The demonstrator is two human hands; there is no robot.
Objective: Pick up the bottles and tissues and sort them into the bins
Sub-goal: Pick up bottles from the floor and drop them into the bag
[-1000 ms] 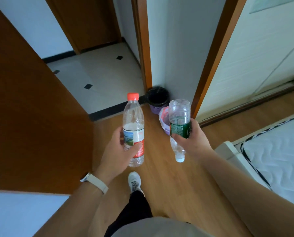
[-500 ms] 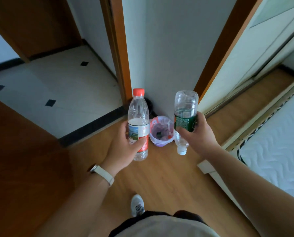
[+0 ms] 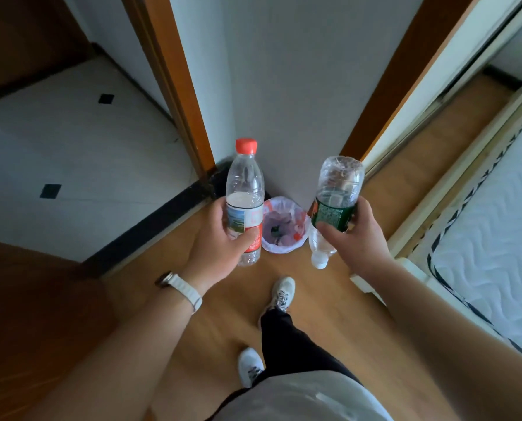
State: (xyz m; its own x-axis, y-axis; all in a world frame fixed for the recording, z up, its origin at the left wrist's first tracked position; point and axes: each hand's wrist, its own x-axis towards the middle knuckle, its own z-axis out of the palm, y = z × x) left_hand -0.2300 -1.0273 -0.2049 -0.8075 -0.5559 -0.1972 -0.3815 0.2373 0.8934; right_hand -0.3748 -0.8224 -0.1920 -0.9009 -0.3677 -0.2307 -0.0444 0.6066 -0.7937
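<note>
The left hand (image 3: 220, 238) is wrapped round the red-capped bottle (image 3: 244, 189), held upright. The right hand (image 3: 357, 238) grasps the green-labelled bottle (image 3: 335, 202) upside down, cap towards the floor. The lined bin (image 3: 279, 201) stands by the wall, below and between both hands, so either looks equally near for a drop.

We list the lined bin (image 3: 279, 250) open above; bare floor (image 3: 329, 302) before it, wall (image 3: 284, 101) close behind, bed frame (image 3: 413, 246) at right.
</note>
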